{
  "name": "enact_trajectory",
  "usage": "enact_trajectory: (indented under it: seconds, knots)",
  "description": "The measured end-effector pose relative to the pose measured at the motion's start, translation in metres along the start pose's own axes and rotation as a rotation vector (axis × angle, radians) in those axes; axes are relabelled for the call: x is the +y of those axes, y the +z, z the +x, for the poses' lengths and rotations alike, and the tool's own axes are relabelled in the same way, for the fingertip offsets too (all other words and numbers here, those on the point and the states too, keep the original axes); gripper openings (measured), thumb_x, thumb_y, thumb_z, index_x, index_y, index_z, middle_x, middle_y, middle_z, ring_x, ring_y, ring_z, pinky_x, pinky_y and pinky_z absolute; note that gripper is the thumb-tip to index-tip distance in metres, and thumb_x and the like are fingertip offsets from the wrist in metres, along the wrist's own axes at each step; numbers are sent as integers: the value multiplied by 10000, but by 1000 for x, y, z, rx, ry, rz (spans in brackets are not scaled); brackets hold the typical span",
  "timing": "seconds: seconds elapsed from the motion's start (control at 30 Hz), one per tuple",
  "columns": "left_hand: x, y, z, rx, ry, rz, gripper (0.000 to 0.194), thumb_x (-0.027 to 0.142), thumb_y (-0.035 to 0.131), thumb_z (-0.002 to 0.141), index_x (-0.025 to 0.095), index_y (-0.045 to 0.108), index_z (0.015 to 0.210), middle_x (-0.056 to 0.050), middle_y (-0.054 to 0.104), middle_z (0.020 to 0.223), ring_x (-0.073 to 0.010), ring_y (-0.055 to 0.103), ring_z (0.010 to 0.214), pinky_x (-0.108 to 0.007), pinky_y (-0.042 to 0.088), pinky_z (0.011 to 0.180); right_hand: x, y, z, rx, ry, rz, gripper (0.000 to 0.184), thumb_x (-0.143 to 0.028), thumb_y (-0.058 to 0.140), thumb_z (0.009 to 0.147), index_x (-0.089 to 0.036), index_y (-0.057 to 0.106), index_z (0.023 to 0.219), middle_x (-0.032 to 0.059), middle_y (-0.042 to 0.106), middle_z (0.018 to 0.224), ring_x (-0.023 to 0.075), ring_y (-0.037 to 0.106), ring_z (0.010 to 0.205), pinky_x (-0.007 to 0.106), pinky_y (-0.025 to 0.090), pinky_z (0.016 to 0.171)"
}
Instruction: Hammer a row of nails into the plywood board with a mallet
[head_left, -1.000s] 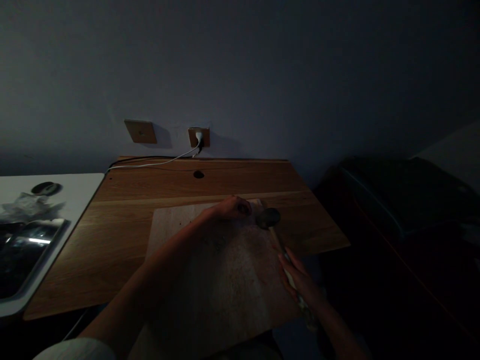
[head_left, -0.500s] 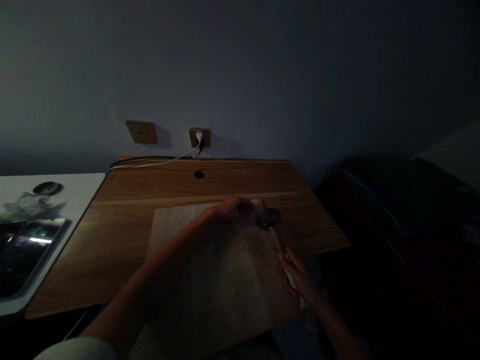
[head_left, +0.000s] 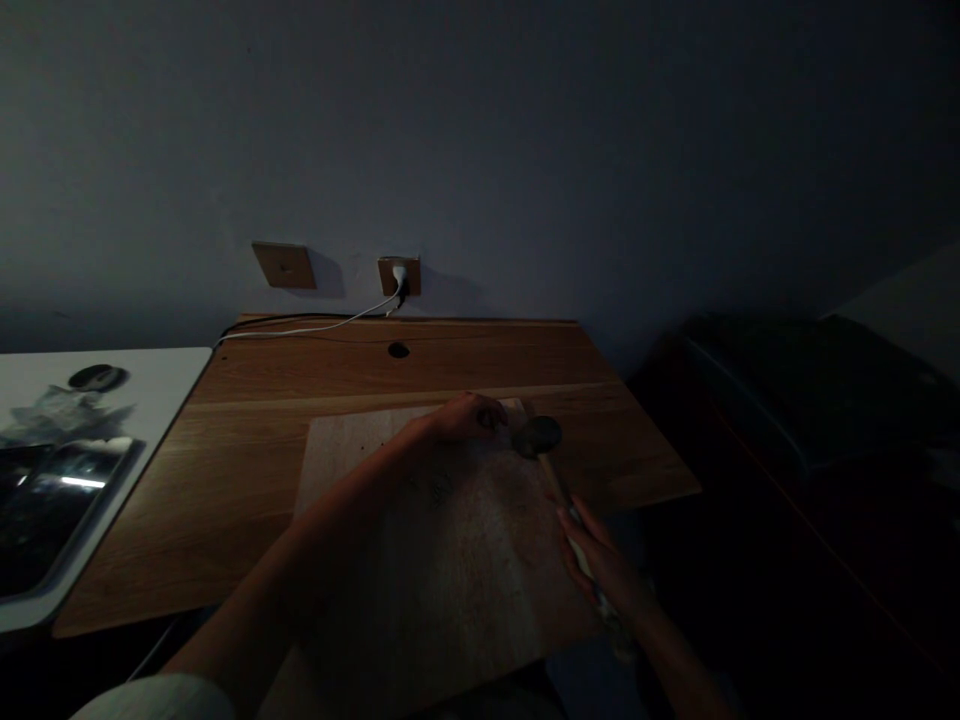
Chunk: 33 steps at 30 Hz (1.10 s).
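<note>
My right hand (head_left: 589, 550) is wrapped round the wooden handle of a hammer (head_left: 538, 437), probably a mallet by its thick, dark, rounded head. That head is over the far right corner of a pale wooden board (head_left: 480, 580). Close to its left side, my left hand (head_left: 472, 413) rests at the board's far edge with the fingers curled. Whatever those fingers pinch is too small and dark to make out. Several small dark bits, perhaps nails (head_left: 440, 487), lie on the board beside my left forearm.
The board lies on a wooden desk (head_left: 247, 440) with a cable hole (head_left: 398, 350). A white cable (head_left: 322, 327) runs to a wall socket (head_left: 399, 275). At left, a white table (head_left: 161, 385) carries a shiny tray (head_left: 64, 510) and a crumpled plastic bag (head_left: 67, 412). A dark bulky object (head_left: 817, 390) stands at right.
Almost nothing differs. Both hands and the hammer stay in the same place; the view has shifted very slightly.
</note>
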<state>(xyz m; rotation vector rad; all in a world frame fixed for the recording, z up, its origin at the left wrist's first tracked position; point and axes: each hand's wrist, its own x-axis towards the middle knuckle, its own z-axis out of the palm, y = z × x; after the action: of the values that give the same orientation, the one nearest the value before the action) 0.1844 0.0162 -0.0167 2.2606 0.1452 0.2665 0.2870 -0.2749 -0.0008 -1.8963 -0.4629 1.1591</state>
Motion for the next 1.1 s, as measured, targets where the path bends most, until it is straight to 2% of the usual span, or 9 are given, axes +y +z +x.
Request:
enact_trajectory:
  seconds: [0.2, 0.47, 0.7, 0.87, 1.0, 1.1]
  knots:
    - [0, 3, 1, 14, -14, 34, 339, 133, 720, 708, 159, 729, 1045, -6, 708, 870, -129, 631, 770, -206, 428, 692, 4, -1, 4, 2, -6, -20, 838, -667, 553, 779, -162, 403, 1430, -107, 462, 460, 73, 326, 274, 184, 238, 286]
    - [-1, 3, 1, 28, -13, 2, 331, 109, 697, 714, 154, 728, 1040, -12, 720, 887, -129, 644, 790, -204, 443, 721, 7, -3, 7, -20, -27, -8, 745, -637, 564, 809, -194, 456, 1399, -104, 470, 470, 66, 341, 278, 172, 239, 283]
    - [-4, 3, 1, 1, 9, -64, 350, 88, 680, 708, 138, 717, 1053, -27, 734, 913, -130, 661, 805, -203, 460, 731, 3, -1, 1, 28, -4, -2, 816, -633, 584, 778, -170, 417, 1428, -100, 501, 501, 65, 343, 276, 178, 232, 288]
    - [-2, 1, 1, -21, 34, -104, 328, 84, 680, 722, 132, 710, 1044, -31, 733, 905, -131, 666, 812, -201, 465, 731, -1, 0, -1, 7, -17, -26, 767, -634, 572, 803, -174, 466, 1407, -98, 475, 485, 60, 328, 273, 181, 228, 288]
    - [0, 1, 1, -15, -5, -94, 347, 76, 691, 711, 128, 712, 1053, -23, 723, 862, -126, 652, 764, -201, 461, 711, -1, 0, 0, -25, -33, -7, 747, -651, 583, 789, -189, 495, 1369, -97, 482, 505, 56, 327, 273, 182, 230, 279]
    - [1, 1, 1, -3, -43, -46, 352, 98, 715, 708, 134, 720, 1058, -15, 715, 840, -129, 639, 743, -208, 451, 701, 3, -1, 3, 4, -26, -9, 738, -638, 573, 800, -190, 475, 1377, -97, 486, 490, 63, 338, 280, 180, 245, 289]
